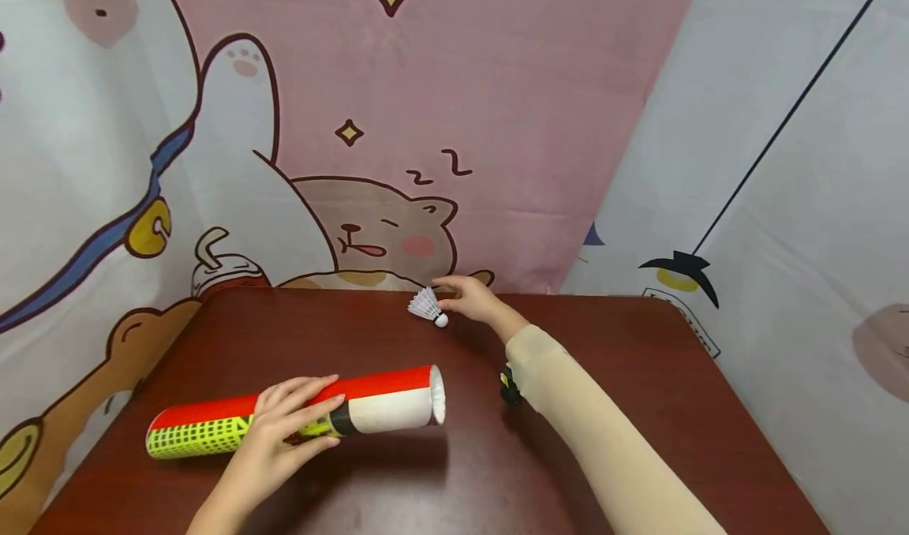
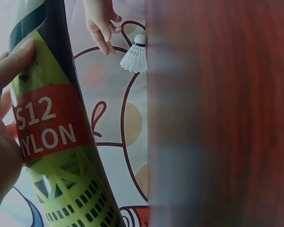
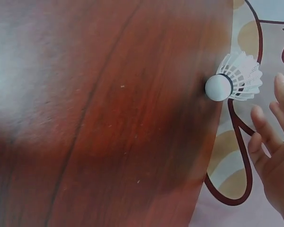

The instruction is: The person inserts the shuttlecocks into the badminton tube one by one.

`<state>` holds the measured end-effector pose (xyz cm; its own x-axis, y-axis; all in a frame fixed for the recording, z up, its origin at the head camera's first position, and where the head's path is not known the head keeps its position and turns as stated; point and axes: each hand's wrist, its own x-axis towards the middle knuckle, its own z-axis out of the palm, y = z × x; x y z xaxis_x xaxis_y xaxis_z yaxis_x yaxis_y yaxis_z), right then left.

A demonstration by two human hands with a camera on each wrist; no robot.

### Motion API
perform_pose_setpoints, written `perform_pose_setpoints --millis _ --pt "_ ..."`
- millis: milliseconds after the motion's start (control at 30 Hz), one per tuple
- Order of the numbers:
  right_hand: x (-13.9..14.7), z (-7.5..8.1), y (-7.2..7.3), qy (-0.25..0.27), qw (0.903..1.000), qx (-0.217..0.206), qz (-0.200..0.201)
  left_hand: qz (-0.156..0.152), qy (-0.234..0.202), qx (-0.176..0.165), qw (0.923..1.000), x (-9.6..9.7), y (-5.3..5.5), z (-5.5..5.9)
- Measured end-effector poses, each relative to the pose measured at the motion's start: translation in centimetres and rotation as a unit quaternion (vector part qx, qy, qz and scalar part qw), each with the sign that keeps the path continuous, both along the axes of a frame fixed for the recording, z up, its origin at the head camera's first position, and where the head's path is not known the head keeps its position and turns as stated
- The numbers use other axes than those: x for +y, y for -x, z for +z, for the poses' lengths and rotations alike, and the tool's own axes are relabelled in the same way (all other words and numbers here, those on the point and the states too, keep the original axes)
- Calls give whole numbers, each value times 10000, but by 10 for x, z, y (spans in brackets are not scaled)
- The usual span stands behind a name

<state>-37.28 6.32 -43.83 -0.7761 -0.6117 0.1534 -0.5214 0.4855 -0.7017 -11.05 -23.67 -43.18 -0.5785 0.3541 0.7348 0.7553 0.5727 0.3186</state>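
Note:
My left hand [image 1: 273, 432] grips a shuttlecock tube [image 1: 387, 409] around its middle. The tube is red, white and yellow-green, with "NYLON" lettering facing the left wrist view, and lies roughly crosswise over the front left of the table. Its right end is uncapped and shows a white inside. Near the table's back edge a white shuttlecock [image 1: 426, 306] lies on its side, its round head pointing toward the front right. Beside its skirt, my right hand [image 1: 472, 298] reaches in with thumb and fingers spread. A gap shows between those fingers and the shuttlecock [image 3: 241, 75] in the right wrist view.
The dark red-brown wooden table [image 1: 604, 377] bears the shuttlecock. Behind it hangs a cloth backdrop [image 1: 540, 125] with cartoon animals, close to the table's back edge. A small black device [image 1: 509, 385] sits at my right wrist, under the cream sleeve [image 1: 589, 417].

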Motion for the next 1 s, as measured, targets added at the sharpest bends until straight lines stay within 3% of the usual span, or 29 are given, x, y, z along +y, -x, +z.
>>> perform_pose_setpoints --millis 167,333,500,767,1000 --pt "-7 -2 2 -452 9988 -163 74 23 71 11 10000 1 0 -2" --pt "-19 -4 4 -816 9964 81 237 42 34 31 10000 0 0 -2" --pt "-25 -7 7 -1111 9930 398 -47 66 6 43 10000 -1 0 -1" --pt "-21 -18 2 -707 9945 722 -293 16 -27 44 10000 -2 1 0" --pt "-14 -32 -6 -527 9933 722 -732 49 0 -4 10000 -2 -1 -3"
